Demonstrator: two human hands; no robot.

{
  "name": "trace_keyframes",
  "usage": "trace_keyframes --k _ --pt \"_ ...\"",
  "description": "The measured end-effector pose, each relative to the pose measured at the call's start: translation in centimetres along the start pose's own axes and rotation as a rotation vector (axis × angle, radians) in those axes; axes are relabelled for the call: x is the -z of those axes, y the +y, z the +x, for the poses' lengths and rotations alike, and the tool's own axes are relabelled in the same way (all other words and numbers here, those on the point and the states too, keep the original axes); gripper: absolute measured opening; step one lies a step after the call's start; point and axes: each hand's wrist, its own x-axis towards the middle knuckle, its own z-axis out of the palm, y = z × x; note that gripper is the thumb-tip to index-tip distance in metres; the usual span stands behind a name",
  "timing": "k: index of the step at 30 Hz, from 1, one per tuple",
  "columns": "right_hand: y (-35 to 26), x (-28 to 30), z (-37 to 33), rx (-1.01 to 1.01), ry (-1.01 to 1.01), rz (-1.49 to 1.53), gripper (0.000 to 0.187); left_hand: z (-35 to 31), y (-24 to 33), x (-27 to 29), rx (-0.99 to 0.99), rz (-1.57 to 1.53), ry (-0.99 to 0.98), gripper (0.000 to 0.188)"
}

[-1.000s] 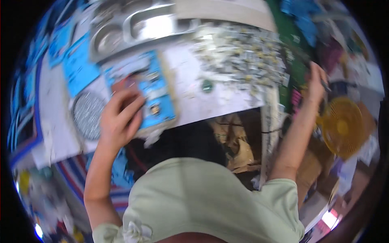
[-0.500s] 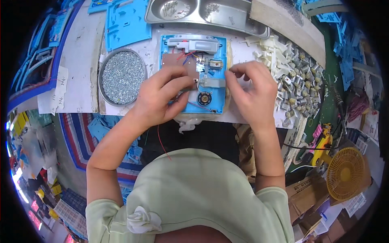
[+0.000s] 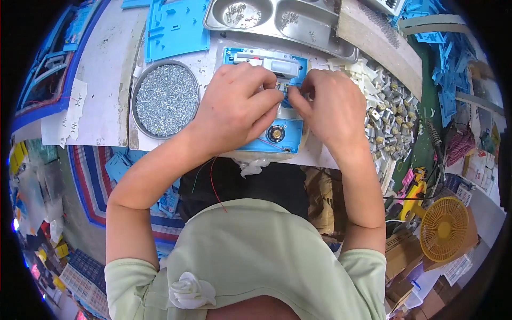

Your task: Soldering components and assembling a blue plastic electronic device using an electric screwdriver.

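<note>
A blue plastic housing [image 3: 293,140] lies on the bench in front of me, its inside facing up. Along its far edge runs a grey plastic part [image 3: 282,66]; near its close edge sits a round black speaker [image 3: 276,133] with a thin red wire. My left hand [image 3: 240,104] reaches over the housing's left half, thumb and fingers bent together in a pinch. Over its right side, my right hand [image 3: 335,104] has its thumb and curled fingers drawn close around the small parts there. Whatever lies between the fingertips is hidden, and the left hand covers the brown board.
A round tray of small silver screws [image 3: 165,100] stands left. Behind it lies a blue panel [image 3: 176,32]; a steel compartment tray [image 3: 256,28] holds springs. Small metal motors [image 3: 386,120] and white plastic pieces [image 3: 360,77] are heaped right. A yellow fan [image 3: 444,229] stands lower right.
My left hand has moved right and away from me, covering the brown board. My right thumb and fingers have shifted left, inward over the housing. The whole view has shifted slightly.
</note>
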Motion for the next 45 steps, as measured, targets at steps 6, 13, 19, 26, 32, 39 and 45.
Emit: trace_keyframes --k 6,13,19,26,32,39,45 --pt "-0.4 0.3 0.0 0.060 0.012 -0.091 0.023 0.3 -0.1 -0.6 -0.015 0.062 0.030 0.022" --pt "0.6 -0.7 -0.7 -0.021 0.030 0.076 0.020 0.2 0.0 -1.1 -0.016 0.122 -0.004 0.026" --pt "3.2 -0.7 1.2 -0.338 -0.319 0.555 0.029 0.0 0.1 -1.0 -0.008 0.131 -0.016 0.026" --pt "-0.2 1.4 3.2 0.018 -0.416 -0.090 0.032 -0.4 -0.2 -1.3 0.002 0.144 -0.028 0.026" --pt "4.9 0.7 1.4 -0.448 -0.499 0.855 0.030 -0.2 -0.1 -1.5 0.015 0.083 -0.002 0.030" --pt "4.1 -0.4 0.2 -0.540 -0.386 0.968 0.026 -0.5 -0.4 -1.4 0.045 0.058 -0.025 0.033" --pt "3.5 -1.2 -0.4 -0.500 -0.297 0.952 0.022 -0.4 -0.4 -1.4 0.055 0.031 0.040 0.027"
